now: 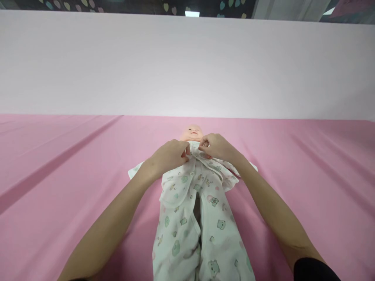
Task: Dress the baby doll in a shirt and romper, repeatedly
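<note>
A baby doll [191,132] lies on its back, dressed in a white baby jacket [175,191] printed with small bears. Below the jacket come matching baby trousers [221,238], with a dark gap between the legs. My left hand [172,154] is closed at the jacket's neckline, thumb and fingers pinching its edge on the left side. Opposite it, my right hand [218,147] pinches the other edge of the collar, just under the doll's chin. The jacket's front hangs loose, its right panel folded outward. The sleeves spread to both sides, partly hidden behind my forearms.
A pink sheet [73,175] with some creases covers the surface under the doll. Behind it stands a plain white panel [187,66]. Past the panel's top edge is a dark backdrop [131,8] with pastel hearts.
</note>
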A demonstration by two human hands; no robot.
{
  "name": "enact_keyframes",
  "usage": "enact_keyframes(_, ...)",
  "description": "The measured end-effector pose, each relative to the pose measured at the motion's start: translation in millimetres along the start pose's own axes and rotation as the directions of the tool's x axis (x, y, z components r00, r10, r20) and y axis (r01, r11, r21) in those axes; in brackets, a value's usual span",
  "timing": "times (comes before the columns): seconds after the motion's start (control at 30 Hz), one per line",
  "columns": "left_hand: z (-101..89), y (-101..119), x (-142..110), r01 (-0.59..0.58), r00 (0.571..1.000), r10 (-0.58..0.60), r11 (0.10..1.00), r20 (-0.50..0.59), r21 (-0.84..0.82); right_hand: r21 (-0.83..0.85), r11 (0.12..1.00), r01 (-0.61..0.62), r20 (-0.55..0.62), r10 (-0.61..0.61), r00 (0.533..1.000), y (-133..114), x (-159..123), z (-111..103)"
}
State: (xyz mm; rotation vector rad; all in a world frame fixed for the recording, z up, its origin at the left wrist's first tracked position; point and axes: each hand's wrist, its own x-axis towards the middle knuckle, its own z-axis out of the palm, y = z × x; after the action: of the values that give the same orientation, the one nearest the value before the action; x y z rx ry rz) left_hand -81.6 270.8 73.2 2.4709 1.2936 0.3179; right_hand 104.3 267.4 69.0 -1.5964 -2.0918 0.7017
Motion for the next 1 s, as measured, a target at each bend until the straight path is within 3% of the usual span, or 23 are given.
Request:
enact_keyframes(0.07, -4.6, 6.3, -8.0, -0.01, 0.996, 0.006, 0.999, 0.084, 0.036, -0.112, 0.991, 0.074, 0.017, -0.072, 0.997, -6.1, -10.9, -8.1)
enact_keyframes(0.17, -7.3, 15.1, -16.1, -0.084, 0.952, 0.101, 0.994, 0.29, -0.071, -0.116, 0.978, 0.172, 0.324, -0.126, 0.938, -13.8, -25.9, -17.1)
enact_keyframes(0.23, -5.9, 18.7, -17.5, -0.105, 0.933, 0.131, 0.99, 0.335, -0.094, -0.173, 0.969, 0.178, 0.415, -0.092, 0.905, -15.7, -30.3, -17.1)
enact_keyframes(0.37, -3.7, 20.3, -15.0, -0.115, 0.931, 0.144, 0.988, 0.335, -0.106, -0.363, 0.927, 0.098, 0.29, 0.012, 0.957, -12.3, -26.2, -9.4)
enact_keyframes(0.57, -10.2, 20.4, -16.1, -0.097, 0.964, 0.133, 0.982, 0.231, -0.161, -0.493, 0.866, 0.084, 0.221, 0.032, 0.975, -6.6, -19.2, -8.9)
enact_keyframes(0.63, -10.9, 20.5, -16.0, -0.075, 0.966, 0.115, 0.982, 0.23, -0.174, -0.413, 0.904, 0.107, 0.257, 0.003, 0.966, -8.0, -20.7, -13.6)
enact_keyframes(0.7, -10.4, 19.7, -14.4, -0.069, 0.96, 0.116, 0.98, 0.254, -0.188, -0.183, 0.972, 0.149, 0.351, -0.077, 0.933, -11.1, -23.8, -18.9)
enact_keyframes(0.8, -9.4, 16.3, -10.7, -0.064, 0.939, 0.137, 0.971, 0.314, -0.231, 0.124, 0.981, 0.148, 0.389, -0.185, 0.902, -16.2, -28.1, -22.2)
enact_keyframes(1.0, -10.4, 8.4, -6.9, 0.01, 0.922, 0.106, 0.955, 0.373, -0.297, 0.2, 0.972, 0.12, 0.349, -0.185, 0.919, -17.6, -25.6, -12.6)
